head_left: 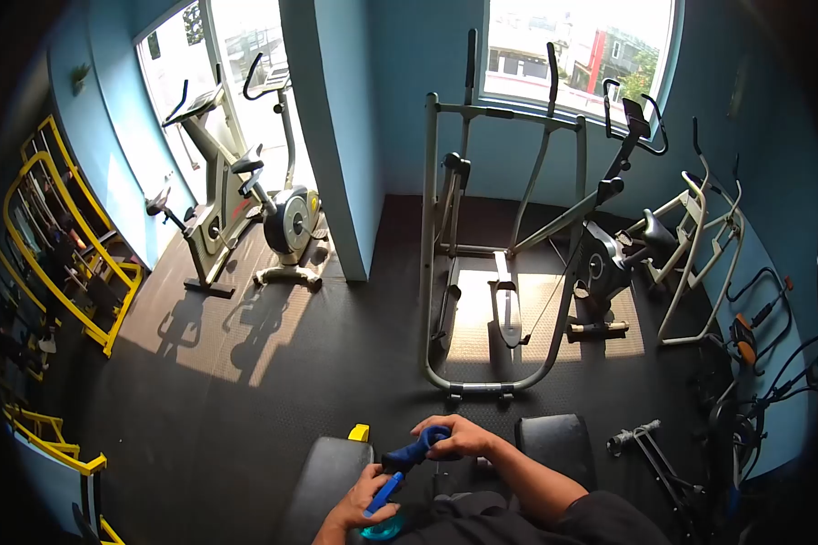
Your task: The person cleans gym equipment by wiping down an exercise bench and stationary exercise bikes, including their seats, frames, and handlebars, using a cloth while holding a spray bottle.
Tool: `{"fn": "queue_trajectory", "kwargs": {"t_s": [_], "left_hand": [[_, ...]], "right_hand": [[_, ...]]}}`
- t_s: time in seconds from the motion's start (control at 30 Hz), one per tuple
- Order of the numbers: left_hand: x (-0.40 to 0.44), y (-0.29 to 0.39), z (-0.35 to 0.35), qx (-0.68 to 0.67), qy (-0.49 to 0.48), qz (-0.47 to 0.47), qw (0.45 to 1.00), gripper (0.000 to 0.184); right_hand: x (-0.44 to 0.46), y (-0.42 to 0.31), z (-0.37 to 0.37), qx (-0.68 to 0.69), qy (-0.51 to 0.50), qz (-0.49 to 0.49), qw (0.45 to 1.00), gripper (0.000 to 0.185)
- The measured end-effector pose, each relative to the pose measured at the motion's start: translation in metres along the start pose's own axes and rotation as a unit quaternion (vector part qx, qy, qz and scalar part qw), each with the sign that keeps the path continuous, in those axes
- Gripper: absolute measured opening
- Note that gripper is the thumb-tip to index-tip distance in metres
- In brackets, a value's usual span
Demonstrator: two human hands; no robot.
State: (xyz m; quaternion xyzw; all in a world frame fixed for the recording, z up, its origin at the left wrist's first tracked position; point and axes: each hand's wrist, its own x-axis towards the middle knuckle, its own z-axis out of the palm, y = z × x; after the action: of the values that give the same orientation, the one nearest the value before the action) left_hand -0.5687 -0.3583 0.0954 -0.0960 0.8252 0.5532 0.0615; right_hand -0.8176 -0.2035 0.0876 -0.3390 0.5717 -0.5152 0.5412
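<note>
Dark blue, bunched as cloth (413, 451) at six o'clock, gripped in curled fingers of the right hand (463, 438); toward seven, clasped by fingers of the left hand (359, 500), a blue-topped bottle (384, 493); red marking (242, 207) on an exercise bike (216, 177) toward ten, too small to read.

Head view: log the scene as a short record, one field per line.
left hand: holds blue object, type unclear
right hand: grips dark blue cloth
under left hand: teal item, partly hidden
nearby: left pad and right pad, both black
ahead: gray exercise machine before a window
far left: yellow rack
floor: dark, with sunlit patches
</note>
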Motion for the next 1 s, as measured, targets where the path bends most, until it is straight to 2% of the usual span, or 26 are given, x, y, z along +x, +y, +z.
{"fn": "queue_trajectory", "kwargs": {"t_s": [0.03,0.13,0.17,0.23,0.27,0.3,0.4,0.5,0.53,0.57,0.6,0.63,0.7,0.77,0.83,0.9,1.0], "left_hand": [[0.018,0.011,-0.012,-0.003,-0.021,-0.026,0.999,0.053],[0.063,0.016,-0.034,0.009,-0.025,0.059,0.998,0.048],[0.074,0.014,-0.041,0.010,-0.020,0.100,0.995,0.047],[0.098,0.011,-0.053,-0.004,-0.025,0.083,0.996,0.047],[0.113,0.001,-0.059,-0.016,-0.026,0.092,0.995,0.047],[0.128,-0.007,-0.067,-0.028,-0.026,0.102,0.994,0.047],[0.174,-0.028,-0.094,-0.070,-0.036,0.114,0.990,0.047],[0.224,-0.044,-0.127,-0.094,-0.082,0.122,0.985,0.049],[0.241,-0.046,-0.140,-0.078,-0.092,0.165,0.979,0.050],[0.250,-0.049,-0.153,-0.063,-0.108,0.199,0.972,0.052],[0.258,-0.042,-0.170,0.000,-0.115,0.215,0.970,0.055],[0.267,-0.032,-0.193,0.016,-0.153,0.204,0.967,0.057],[0.290,-0.034,-0.224,0.043,-0.167,0.249,0.953,0.058],[0.305,-0.023,-0.257,0.058,-0.204,0.182,0.960,0.057],[0.321,-0.012,-0.283,0.056,-0.231,0.200,0.951,0.057],[0.339,0.003,-0.302,0.043,-0.198,0.241,0.949,0.057],[0.368,0.032,-0.325,0.081,-0.260,0.249,0.929,0.065]], "right_hand": [[0.003,0.006,-0.020,-0.035,0.040,-0.046,0.998,0.039],[0.014,0.021,-0.057,-0.094,0.193,-0.009,0.977,0.027],[0.020,0.028,-0.059,-0.092,0.194,-0.006,0.977,0.027],[0.036,0.027,-0.060,-0.307,0.375,0.026,0.874,0.031],[0.046,0.032,-0.056,-0.322,0.405,-0.021,0.856,0.037],[0.056,0.033,-0.052,-0.336,0.405,-0.015,0.850,0.037],[0.095,0.036,-0.045,-0.261,0.227,0.116,0.931,0.033],[0.161,0.052,-0.057,-0.168,0.072,0.231,0.956,0.040],[0.192,0.148,-0.078,-0.155,0.064,0.152,0.974,0.046],[0.205,0.131,-0.081,0.093,0.028,0.111,0.989,0.045],[0.233,0.114,-0.084,0.177,0.018,0.090,0.980,0.044],[0.264,0.095,-0.084,0.162,0.033,0.089,0.982,0.044],[0.323,0.045,-0.090,0.106,0.063,0.068,0.990,0.043],[0.372,-0.004,-0.099,0.050,0.089,0.028,0.994,0.042],[0.397,-0.035,-0.111,0.007,0.122,-0.017,0.992,0.041],[0.412,-0.053,-0.124,-0.033,0.162,-0.059,0.984,0.040],[0.428,-0.068,-0.144,-0.054,0.235,-0.110,0.964,0.039]]}}
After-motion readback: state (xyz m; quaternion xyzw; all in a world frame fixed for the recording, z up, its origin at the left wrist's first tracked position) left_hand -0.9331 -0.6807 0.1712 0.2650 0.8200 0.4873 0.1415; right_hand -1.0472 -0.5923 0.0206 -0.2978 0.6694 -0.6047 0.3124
